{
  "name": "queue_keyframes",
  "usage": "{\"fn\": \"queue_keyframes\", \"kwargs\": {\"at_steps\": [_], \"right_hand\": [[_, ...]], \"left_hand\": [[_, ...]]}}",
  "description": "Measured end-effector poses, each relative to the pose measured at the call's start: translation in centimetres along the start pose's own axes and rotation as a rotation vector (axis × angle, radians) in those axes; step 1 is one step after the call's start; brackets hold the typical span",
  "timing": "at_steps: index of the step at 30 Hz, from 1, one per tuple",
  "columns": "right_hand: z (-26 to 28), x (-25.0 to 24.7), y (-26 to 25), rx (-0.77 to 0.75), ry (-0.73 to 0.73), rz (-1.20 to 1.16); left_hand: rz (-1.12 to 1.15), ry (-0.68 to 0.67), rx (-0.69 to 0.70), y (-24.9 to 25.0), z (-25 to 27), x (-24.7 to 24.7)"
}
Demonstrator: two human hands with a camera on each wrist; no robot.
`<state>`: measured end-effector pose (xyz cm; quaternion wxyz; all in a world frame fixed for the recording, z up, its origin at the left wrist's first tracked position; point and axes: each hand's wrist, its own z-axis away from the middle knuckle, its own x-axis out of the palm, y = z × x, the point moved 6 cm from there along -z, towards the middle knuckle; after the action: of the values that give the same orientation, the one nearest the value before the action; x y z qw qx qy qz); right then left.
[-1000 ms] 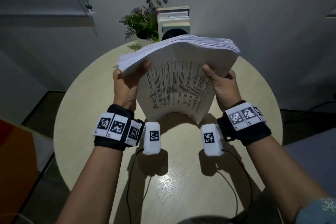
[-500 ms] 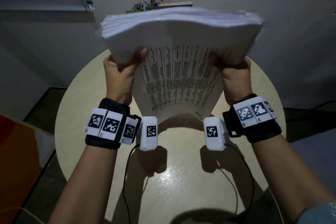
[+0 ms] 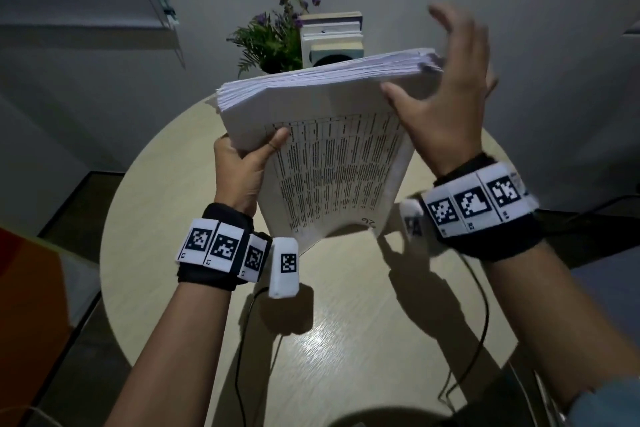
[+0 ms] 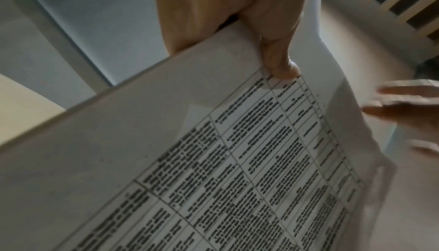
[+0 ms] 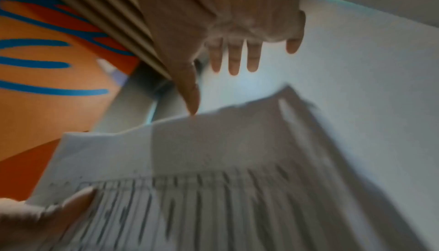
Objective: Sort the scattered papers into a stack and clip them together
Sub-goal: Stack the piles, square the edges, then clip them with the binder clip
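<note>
A thick stack of white papers (image 3: 332, 135) with printed tables stands upright above the round table, its top edge tilted down to the left. My left hand (image 3: 242, 163) grips the stack's left side, thumb pressed on the printed face (image 4: 280, 63). My right hand (image 3: 446, 87) is open beside the stack's upper right corner, fingers spread and straight, thumb lying across the front sheet. In the right wrist view the straight fingers (image 5: 234, 56) hover above the stack's top edge (image 5: 213, 133). I see no clip in any view.
The round beige table (image 3: 346, 340) lies below, with cables trailing across it. At its far edge stand a potted plant with purple flowers (image 3: 273, 42) and a pile of books (image 3: 332, 38). An orange surface (image 3: 27, 305) lies low on the left.
My right hand has let go of the stack's right side and risen to its upper corner, fingers spread. The stack has tilted, now held by my left hand alone.
</note>
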<state>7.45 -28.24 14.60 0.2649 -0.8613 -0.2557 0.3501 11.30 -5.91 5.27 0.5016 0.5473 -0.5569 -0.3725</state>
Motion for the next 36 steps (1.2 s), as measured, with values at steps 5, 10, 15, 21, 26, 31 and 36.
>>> {"fn": "queue_keyframes", "kwargs": {"at_steps": [5, 10, 15, 21, 26, 31, 36], "right_hand": [[-1.7, 3.9, -5.8, -0.368, -0.579, 0.464], [-1.3, 4.5, -6.0, -0.400, -0.602, 0.370], [-4.2, 0.2, -2.3, -0.136, -0.458, 0.024], [-3.1, -0.9, 6.0, 0.381, -0.294, -0.441], [3.5, 0.9, 14.0, 0.788, -0.146, -0.558], [12.0, 2.3, 18.5, 1.107, -0.135, -0.396], [21.2, 4.8, 21.8, 1.423, -0.313, -0.256]], "left_hand": [[-0.047, -0.115, 0.109, 1.6, 0.6, 2.5], [-0.052, -0.122, 0.045, 0.8, 0.2, 2.0], [-0.323, 0.008, -0.195, -5.1, 1.5, -3.4], [0.040, 0.067, -0.471, -9.1, 3.0, -5.5], [-0.240, -0.087, -0.772, -15.2, 5.5, -6.4], [-0.292, 0.316, -0.954, -17.4, 9.1, -7.7], [-0.147, 0.638, -1.026, -19.4, 11.2, -5.7]]}}
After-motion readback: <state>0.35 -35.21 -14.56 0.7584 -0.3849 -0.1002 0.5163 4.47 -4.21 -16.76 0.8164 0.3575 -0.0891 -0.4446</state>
